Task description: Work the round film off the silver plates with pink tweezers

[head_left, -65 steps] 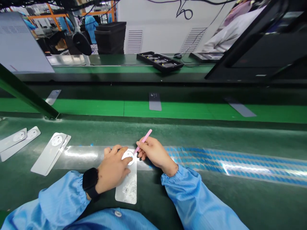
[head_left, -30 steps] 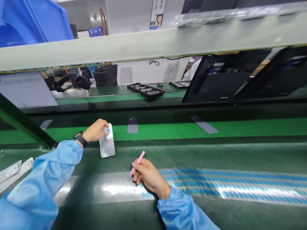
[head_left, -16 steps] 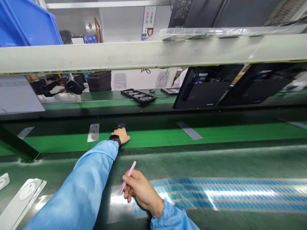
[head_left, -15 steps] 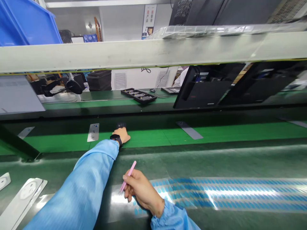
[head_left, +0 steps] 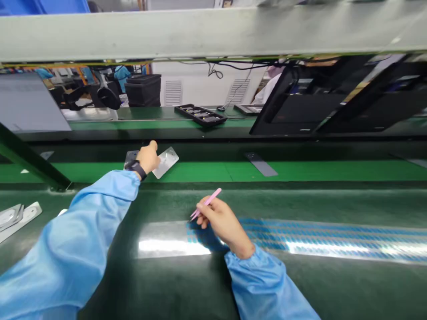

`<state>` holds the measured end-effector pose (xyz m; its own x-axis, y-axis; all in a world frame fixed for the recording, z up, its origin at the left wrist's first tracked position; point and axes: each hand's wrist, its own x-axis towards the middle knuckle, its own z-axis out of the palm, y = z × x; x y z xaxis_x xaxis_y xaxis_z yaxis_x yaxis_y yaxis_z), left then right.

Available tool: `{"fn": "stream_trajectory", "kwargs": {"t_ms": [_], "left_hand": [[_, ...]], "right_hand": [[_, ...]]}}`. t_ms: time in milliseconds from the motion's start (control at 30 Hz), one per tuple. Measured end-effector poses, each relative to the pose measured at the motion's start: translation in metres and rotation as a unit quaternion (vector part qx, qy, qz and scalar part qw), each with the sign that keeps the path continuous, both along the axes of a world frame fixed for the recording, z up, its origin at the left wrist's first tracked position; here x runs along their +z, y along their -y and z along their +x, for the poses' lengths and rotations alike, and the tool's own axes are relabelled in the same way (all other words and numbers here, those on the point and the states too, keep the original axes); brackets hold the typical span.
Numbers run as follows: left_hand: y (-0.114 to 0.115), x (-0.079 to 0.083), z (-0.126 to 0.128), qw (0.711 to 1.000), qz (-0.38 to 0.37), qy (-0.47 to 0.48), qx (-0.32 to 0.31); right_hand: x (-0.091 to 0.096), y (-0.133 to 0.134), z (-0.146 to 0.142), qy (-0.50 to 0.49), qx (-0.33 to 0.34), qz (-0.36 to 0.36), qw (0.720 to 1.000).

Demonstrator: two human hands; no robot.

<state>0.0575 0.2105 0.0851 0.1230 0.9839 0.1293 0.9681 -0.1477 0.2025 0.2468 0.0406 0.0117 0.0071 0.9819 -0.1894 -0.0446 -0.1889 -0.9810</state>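
Observation:
My left hand [head_left: 148,158], with a black watch at the wrist, reaches over the green strip at the back. Beside it on the right lies a tilted silver plate [head_left: 167,162] with a round mark, touching or nearly touching the hand. A greyish plate [head_left: 130,156] shows partly behind the hand and watch. The left fingertips are hidden, so I cannot tell whether they grip anything. My right hand [head_left: 222,218] pinches pink tweezers [head_left: 211,197], tips pointing down left. Below it lies a clear sheet with rows of blue dots [head_left: 300,238].
Several pale plates [head_left: 18,220] lie at the left. Another grey plate [head_left: 262,164] rests on the green strip. A green post [head_left: 36,158] rises at left. Beyond stand a black tray [head_left: 200,114] and dark monitors [head_left: 300,102]. A white beam [head_left: 167,35] crosses above.
My left hand has moved left along the strip, and a tilted silver plate now shows right of it. My right hand still holds the tweezers. The view has tipped downward.

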Motion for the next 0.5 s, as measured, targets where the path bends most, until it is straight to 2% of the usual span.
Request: {"fn": "stream_trajectory", "kwargs": {"t_ms": [100, 167, 233, 300, 400, 500], "left_hand": [[0.038, 0.008, -0.038, 0.997, 0.004, 0.071, 0.027], [0.072, 0.003, -0.057, 0.984, -0.022, 0.171, 0.04], [0.107, -0.011, -0.07, 0.962, -0.057, 0.261, 0.062], [0.139, -0.029, -0.078, 0.946, -0.086, 0.304, 0.073], [0.178, -0.056, -0.086, 0.929, -0.136, 0.336, 0.07], [0.208, -0.072, -0.091, 0.903, -0.219, 0.369, 0.036]], "right_hand": [[-0.01, 0.0, 0.011, 0.066, 0.027, -0.03, 0.997], [-0.021, 0.001, 0.007, 0.09, 0.028, -0.038, 0.995], [-0.03, 0.003, -0.004, 0.094, 0.009, -0.028, 0.995], [-0.034, 0.005, -0.016, 0.092, -0.007, -0.016, 0.996], [-0.029, 0.006, -0.03, 0.108, -0.008, -0.016, 0.994], [-0.019, 0.002, -0.037, 0.141, 0.011, -0.027, 0.99]]}}
